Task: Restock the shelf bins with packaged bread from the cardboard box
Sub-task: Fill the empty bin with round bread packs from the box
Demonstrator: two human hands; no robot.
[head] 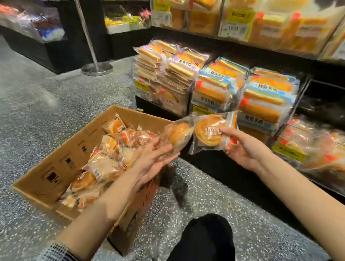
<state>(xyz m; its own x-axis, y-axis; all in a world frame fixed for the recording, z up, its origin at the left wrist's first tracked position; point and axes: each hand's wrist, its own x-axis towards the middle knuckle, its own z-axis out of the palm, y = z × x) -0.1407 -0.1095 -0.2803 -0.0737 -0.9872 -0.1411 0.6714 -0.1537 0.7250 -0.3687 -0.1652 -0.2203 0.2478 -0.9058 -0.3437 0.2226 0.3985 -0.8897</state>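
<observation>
Packaged bread (209,130) between both hands (245,150)

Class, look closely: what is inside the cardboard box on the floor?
The cardboard box holds a loose pile of packaged buns in clear wrappers. The box's bottom and any lower packets are covered by the pile.

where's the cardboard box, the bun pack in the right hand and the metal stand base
cardboard box (50,163), head view, outer left wall
bun pack (208,130), head view, middle of the bun
metal stand base (96,68), head view, round disc on floor
</observation>
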